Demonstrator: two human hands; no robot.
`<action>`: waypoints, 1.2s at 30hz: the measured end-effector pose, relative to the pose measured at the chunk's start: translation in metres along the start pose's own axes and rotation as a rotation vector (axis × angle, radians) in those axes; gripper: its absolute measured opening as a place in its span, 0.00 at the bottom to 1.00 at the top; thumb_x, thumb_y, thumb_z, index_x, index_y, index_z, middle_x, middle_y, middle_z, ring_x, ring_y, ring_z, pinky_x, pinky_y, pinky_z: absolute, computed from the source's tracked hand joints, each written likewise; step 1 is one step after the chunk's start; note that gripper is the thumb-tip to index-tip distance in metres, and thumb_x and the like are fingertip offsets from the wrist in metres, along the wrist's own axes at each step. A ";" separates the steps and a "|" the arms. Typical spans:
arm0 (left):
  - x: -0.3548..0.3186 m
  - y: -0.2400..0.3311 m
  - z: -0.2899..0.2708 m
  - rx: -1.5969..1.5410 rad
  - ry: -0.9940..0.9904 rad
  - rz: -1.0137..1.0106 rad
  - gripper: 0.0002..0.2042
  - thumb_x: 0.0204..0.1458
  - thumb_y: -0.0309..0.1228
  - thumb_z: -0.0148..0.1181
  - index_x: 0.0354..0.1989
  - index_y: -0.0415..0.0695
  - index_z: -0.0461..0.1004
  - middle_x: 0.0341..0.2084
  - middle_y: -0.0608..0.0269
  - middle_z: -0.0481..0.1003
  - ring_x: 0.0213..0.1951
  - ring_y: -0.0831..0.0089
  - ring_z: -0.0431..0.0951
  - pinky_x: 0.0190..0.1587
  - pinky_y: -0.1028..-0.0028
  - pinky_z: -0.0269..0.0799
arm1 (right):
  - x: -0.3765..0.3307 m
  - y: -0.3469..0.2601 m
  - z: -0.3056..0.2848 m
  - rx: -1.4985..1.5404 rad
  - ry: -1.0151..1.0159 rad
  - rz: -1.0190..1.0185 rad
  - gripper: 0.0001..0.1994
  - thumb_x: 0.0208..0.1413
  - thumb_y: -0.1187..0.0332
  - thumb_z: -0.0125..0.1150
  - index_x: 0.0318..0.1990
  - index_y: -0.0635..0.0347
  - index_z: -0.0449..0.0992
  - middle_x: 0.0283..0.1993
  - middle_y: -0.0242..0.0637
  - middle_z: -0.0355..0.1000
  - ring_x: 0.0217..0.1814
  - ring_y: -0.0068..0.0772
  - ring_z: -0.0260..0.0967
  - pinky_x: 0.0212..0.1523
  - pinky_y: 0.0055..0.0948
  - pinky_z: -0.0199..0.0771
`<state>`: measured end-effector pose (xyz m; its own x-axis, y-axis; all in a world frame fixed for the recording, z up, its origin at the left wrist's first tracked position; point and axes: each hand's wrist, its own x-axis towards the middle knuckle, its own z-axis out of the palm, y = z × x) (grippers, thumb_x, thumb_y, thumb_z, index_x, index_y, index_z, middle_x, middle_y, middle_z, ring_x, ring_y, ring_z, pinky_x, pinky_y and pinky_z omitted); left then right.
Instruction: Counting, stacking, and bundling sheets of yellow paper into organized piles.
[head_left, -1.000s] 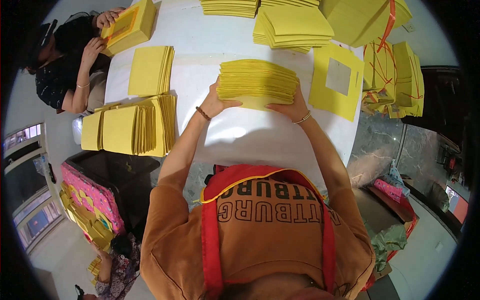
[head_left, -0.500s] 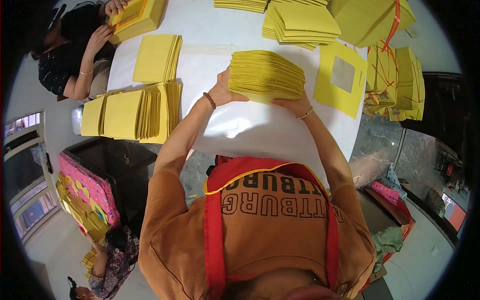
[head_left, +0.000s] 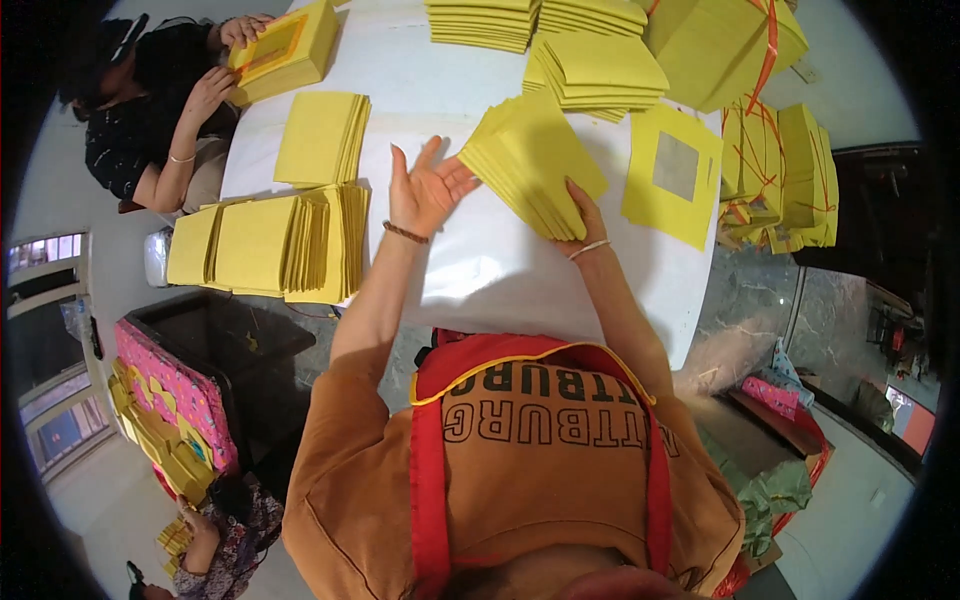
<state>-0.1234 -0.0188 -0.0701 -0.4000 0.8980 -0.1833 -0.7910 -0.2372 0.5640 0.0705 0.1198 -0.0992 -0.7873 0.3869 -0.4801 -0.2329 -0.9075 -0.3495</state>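
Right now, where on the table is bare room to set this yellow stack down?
Bare white table lies in front of the chest, between the left hand and right hand. Crowded: fanned sheets on the left, windowed sheet on the right, far piles.

The right hand (head_left: 585, 215) is mostly hidden behind the tilted stack of yellow sheets (head_left: 535, 165), so its grip cannot be made out. At the top of the frame, two further yellow stacks (head_left: 480, 20) are cut off. The counter (head_left: 480, 270) has its near edge covered by the person's chest.
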 end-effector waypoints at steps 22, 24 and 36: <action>-0.025 0.013 0.020 1.164 -0.210 0.122 0.55 0.26 0.33 0.72 0.63 0.47 0.39 0.52 0.54 0.60 0.57 0.63 0.55 0.59 0.66 0.47 | -0.028 -0.026 -0.002 -1.465 -0.236 -0.899 0.23 0.38 0.72 0.67 0.46 0.62 0.68 0.45 0.37 0.68 0.46 0.35 0.67 0.45 0.31 0.69; -0.023 0.013 0.030 1.555 -0.232 -0.039 0.47 0.25 0.34 0.73 0.58 0.44 0.52 0.51 0.56 0.61 0.55 0.63 0.57 0.57 0.65 0.51 | -0.022 -0.022 -0.020 -1.927 -0.317 -1.226 0.26 0.36 0.71 0.69 0.46 0.62 0.67 0.45 0.39 0.68 0.47 0.36 0.66 0.46 0.32 0.68; -0.027 -0.014 0.010 0.157 -0.071 0.125 0.41 0.43 0.40 0.63 0.62 0.49 0.42 0.55 0.61 0.58 0.55 0.68 0.60 0.55 0.68 0.58 | -0.036 0.010 0.033 -0.362 -0.097 -0.333 0.24 0.42 0.73 0.65 0.48 0.60 0.64 0.45 0.34 0.67 0.46 0.29 0.66 0.46 0.27 0.69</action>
<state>-0.0970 -0.0358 -0.0645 -0.4527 0.8903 -0.0499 -0.6534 -0.2931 0.6980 0.0777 0.0918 -0.0593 -0.7570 0.6137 -0.2241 -0.2814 -0.6158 -0.7359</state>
